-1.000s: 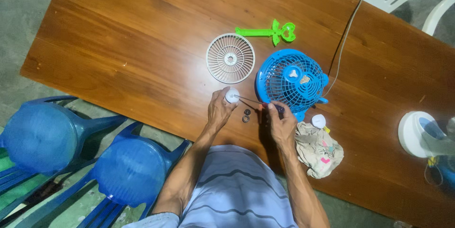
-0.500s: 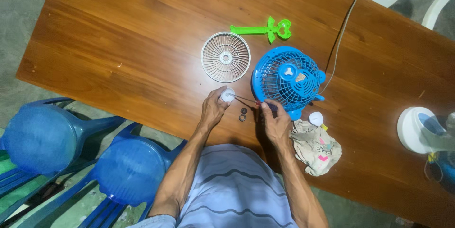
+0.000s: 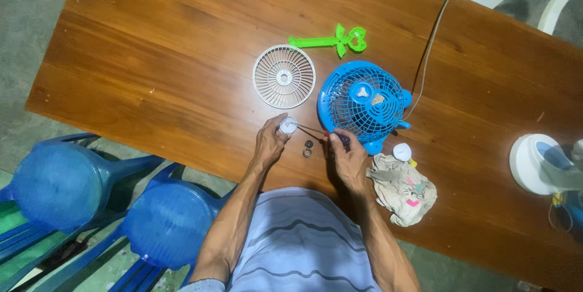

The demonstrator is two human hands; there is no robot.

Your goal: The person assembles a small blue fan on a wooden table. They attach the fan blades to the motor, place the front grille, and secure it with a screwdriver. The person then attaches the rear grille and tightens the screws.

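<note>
Hands at near edge of wooden counter (image 3: 152, 55), seen from head cam. Left hand (image 3: 267, 143) closed round a small white cap-like part (image 3: 287, 125), thumb and fingers pinching it just above the surface. Right hand (image 3: 347, 157) curled shut on the dark handle of a thin screwdriver (image 3: 313, 129), whose shaft runs left w/ tip touching the white part. Two small dark rings (image 3: 308, 149) lie on the counter between the hands.

Just beyond right hand: blue fan (image 3: 362, 102), grille up, w/ cable (image 3: 428, 55) trailing toward far edge. Beside it, to the left, a loose white grille (image 3: 283, 76); behind both, a green plastic toy (image 3: 331, 40). Crumpled cloth (image 3: 401, 183) and a small white knob (image 3: 401, 151) sit right of the right hand.

Change vs. 1 s and 0.5 s ago: grips, tool angle and tip contact look the same; only the whole view has shifted slightly, i.e. head motion. Judged: tool remains engaged w/ the white part, work on it ongoing, no part yet freed or set down.
</note>
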